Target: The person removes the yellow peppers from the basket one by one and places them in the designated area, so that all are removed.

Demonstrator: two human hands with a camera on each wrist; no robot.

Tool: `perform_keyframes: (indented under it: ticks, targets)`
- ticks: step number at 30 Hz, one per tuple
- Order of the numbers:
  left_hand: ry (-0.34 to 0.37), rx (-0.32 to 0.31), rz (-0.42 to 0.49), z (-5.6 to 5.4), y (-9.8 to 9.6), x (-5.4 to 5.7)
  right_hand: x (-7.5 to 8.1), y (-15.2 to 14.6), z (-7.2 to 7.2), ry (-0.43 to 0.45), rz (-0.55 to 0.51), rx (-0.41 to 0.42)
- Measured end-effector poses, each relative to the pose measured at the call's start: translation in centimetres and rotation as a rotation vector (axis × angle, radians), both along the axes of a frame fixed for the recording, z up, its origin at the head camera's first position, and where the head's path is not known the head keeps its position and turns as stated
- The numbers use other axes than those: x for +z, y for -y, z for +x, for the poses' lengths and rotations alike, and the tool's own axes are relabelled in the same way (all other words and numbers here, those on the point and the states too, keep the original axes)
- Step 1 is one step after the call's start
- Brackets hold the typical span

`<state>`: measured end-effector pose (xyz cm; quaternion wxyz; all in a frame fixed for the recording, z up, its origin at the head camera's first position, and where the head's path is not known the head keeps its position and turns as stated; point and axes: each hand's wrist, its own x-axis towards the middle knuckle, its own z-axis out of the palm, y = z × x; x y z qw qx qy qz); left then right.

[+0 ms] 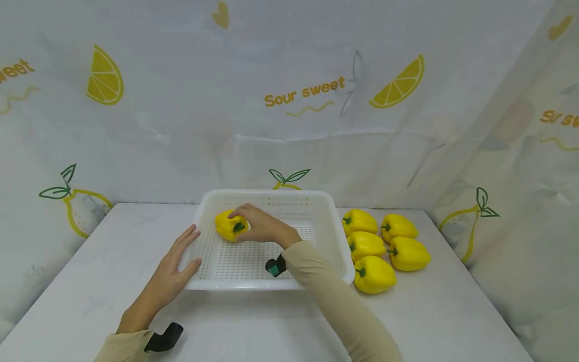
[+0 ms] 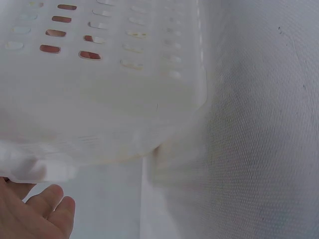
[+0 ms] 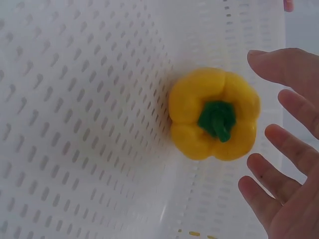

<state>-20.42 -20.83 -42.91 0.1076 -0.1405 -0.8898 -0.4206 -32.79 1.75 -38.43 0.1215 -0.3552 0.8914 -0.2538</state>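
Note:
A yellow bell pepper (image 1: 229, 226) with a green stem lies in the left part of a white perforated plastic basket (image 1: 253, 285). Over it, my right hand (image 1: 260, 224) reaches into the basket. In the right wrist view, the fingers (image 3: 286, 144) of that hand are spread beside the bell pepper (image 3: 192, 107), with a gap between them and its skin. My left hand (image 1: 174, 266) is at the basket's left rim, fingers extended. The left wrist view shows part of this hand (image 2: 37, 214) below the basket's outer wall (image 2: 99, 104); whether it touches cannot be told.
Several more yellow bell peppers (image 1: 374, 274) lie grouped on the white table (image 1: 448, 306), right beside the basket. Behind the table hangs a pale curtain (image 1: 181, 120) printed with lemons and lettering. A dark wrist device (image 1: 164, 338) sits at the left cuff.

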Motion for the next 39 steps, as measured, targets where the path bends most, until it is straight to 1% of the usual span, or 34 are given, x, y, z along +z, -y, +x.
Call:
perform_keyframes:
  ticks: [5,8,10,15,18,21,24,28,30,35,39]
  targets:
    - [0.018,0.002,-0.005,0.03,0.04,0.22,-0.03,0.39,-0.15,0.020,0.006,0.022]
    - [0.017,0.000,-0.002,0.08,0.05,0.30,-0.08,0.42,-0.16,0.042,0.018,0.025]
    - [0.011,-0.003,-0.002,0.11,0.06,0.30,-0.10,0.38,-0.17,0.039,0.031,0.023]
    - [-0.013,-0.010,0.002,0.08,0.08,0.15,-0.06,0.20,-0.05,0.033,0.051,-0.013]
    - [-0.015,-0.010,0.005,0.03,0.10,0.04,-0.12,0.12,0.00,0.052,0.042,-0.032]
    - [-0.008,-0.006,0.004,-0.01,0.09,0.02,-0.19,0.10,-0.03,0.063,0.020,-0.029]
    - [-0.001,-0.004,0.006,0.00,0.07,0.04,-0.16,0.09,-0.05,0.057,0.008,-0.023]
    - [0.000,0.000,0.004,-0.03,0.07,0.00,-0.09,0.11,0.03,0.004,0.044,-0.041]
    - [0.001,0.001,0.003,-0.06,0.10,-0.02,-0.06,0.13,0.09,-0.006,0.062,-0.049]
    - [0.011,0.002,0.000,-0.15,0.14,0.01,-0.12,0.14,0.11,0.025,0.077,-0.050]
    - [0.012,0.000,-0.002,-0.15,0.12,0.03,-0.20,0.21,0.12,0.030,0.091,-0.067]
